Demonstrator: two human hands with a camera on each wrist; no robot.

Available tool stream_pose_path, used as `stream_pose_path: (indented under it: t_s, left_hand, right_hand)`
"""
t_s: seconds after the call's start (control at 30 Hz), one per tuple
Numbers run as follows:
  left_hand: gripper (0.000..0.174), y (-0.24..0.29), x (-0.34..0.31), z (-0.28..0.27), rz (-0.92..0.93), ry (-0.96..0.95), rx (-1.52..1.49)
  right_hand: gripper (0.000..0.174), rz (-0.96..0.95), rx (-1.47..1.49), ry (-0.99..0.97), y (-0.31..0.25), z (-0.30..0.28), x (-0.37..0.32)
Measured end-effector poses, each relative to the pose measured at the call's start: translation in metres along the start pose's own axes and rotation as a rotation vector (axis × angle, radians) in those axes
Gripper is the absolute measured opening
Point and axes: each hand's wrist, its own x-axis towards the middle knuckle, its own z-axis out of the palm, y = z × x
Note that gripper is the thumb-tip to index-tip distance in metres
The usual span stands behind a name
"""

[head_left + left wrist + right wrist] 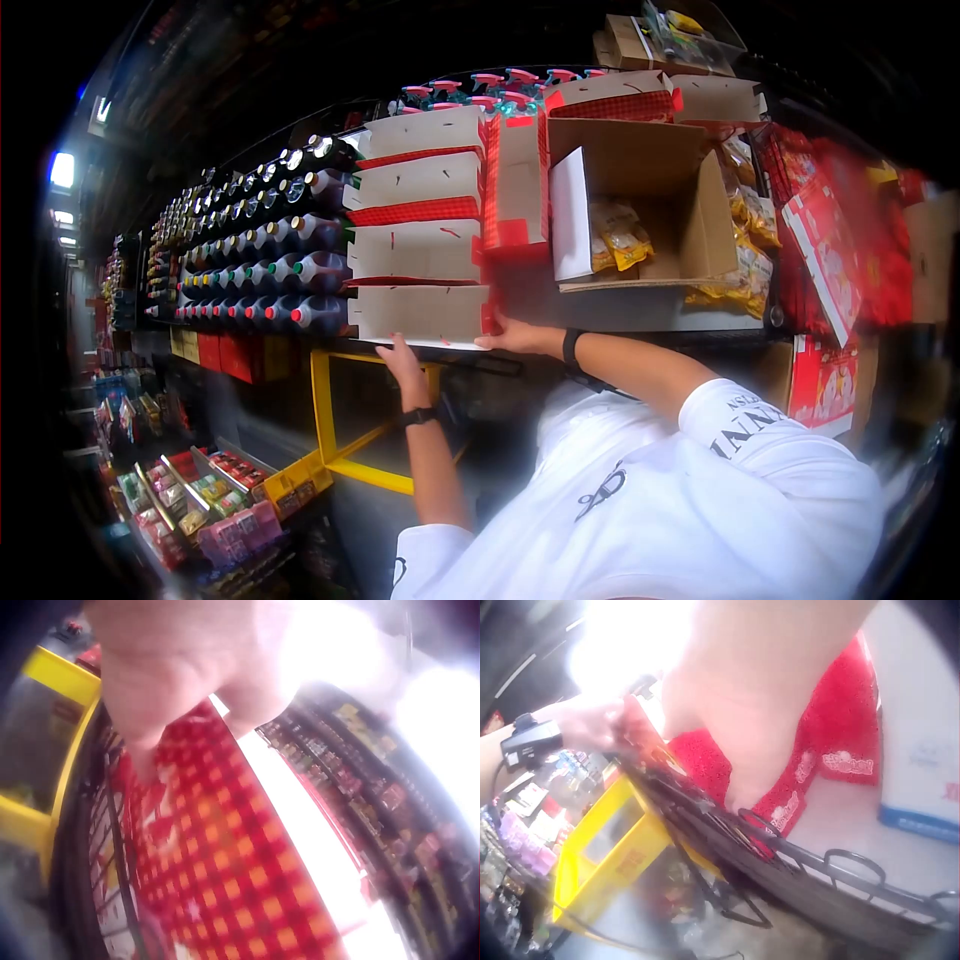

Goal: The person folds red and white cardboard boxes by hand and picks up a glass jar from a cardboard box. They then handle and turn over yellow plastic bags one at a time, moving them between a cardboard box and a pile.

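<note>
An open box [420,314] with a white inside and red-checked outer faces lies at the shelf's front edge, the nearest of a column of similar boxes. My left hand [403,365] grips its front left part. In the left wrist view, fingers of the left hand [191,682] straddle the upper edge of the red-checked wall [225,847]. My right hand [522,337] holds the box's front right corner. From the right wrist, the right hand [742,727] covers part of the red cardboard [705,766], its fingertips close above the wire shelf rim [810,862].
Rows of dark bottles [270,270] stand left of the boxes. To the right, a cardboard carton [650,155] holds yellow packets [622,236]. Pink-topped spray bottles [487,82] line the back. Below the shelf stands a yellow frame [322,405], near a display of small packs [190,500].
</note>
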Motion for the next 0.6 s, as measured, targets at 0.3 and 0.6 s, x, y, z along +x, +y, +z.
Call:
stream_pose_path:
  t_s: [0.3, 0.6]
  left_hand:
    - [0.037, -0.033, 0.004, 0.004, -0.01, -0.076, -0.104]
    - [0.055, 0.015, -0.071, 0.028, 0.212, 0.227, 0.21]
  right_hand:
    - [0.095, -0.094, 0.106, 0.07, 0.015, 0.005, 0.006]
    - [0.039, -0.173, -0.143, 0.152, -0.005, -0.049, -0.083]
